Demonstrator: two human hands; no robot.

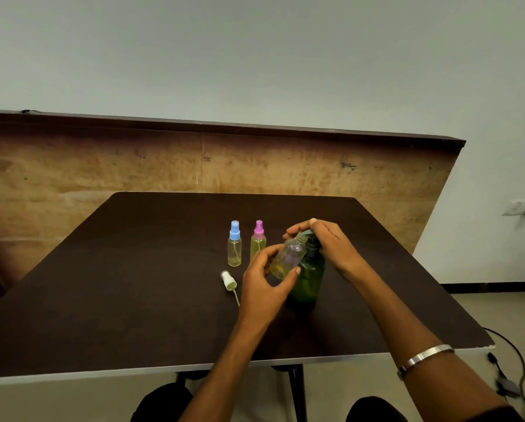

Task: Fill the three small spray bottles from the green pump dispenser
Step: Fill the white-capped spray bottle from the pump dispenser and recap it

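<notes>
Our left hand [266,277] pinching open bottle [287,258] tilted at spout, right hand [325,242] fingers curled on green pump [308,269].

You have the green pump dispenser [308,275] standing upright on the table. The open clear bottle [287,259] tilts with its neck at the pump spout, yellow liquid pooled low. Its white sprayer top [228,280] lies flat nearby. Blue-capped bottle [234,245] and pink-capped bottle [258,240] stand side by side, capped.
</notes>
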